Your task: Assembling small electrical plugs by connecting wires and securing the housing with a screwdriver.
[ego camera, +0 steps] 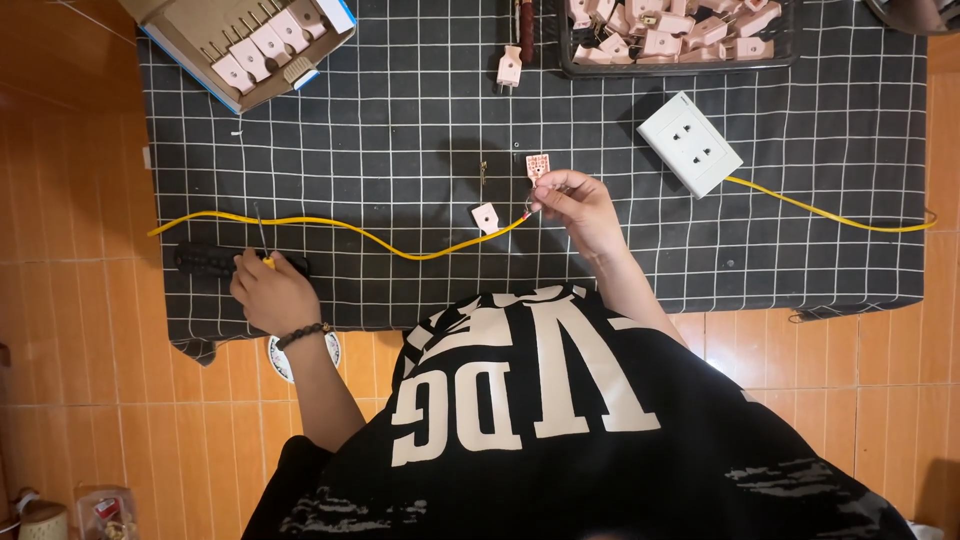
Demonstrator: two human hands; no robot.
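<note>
Gripping screwdriver, left hand hides its handle

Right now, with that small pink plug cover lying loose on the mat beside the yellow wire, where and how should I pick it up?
Pinch the plug cover across its two opposite side edges, coming straight down from above. It lies flat on the checked mat, so only its edges offer purchase. The right hand is nearest; approach from the top side, since the yellow wire runs just below it.

Floor: orange-brown tiles are laid with pale grout lines.
Covering: a black cloth gridded in white is spread across the far part.
Light: even, soft shadows are cast.
</note>
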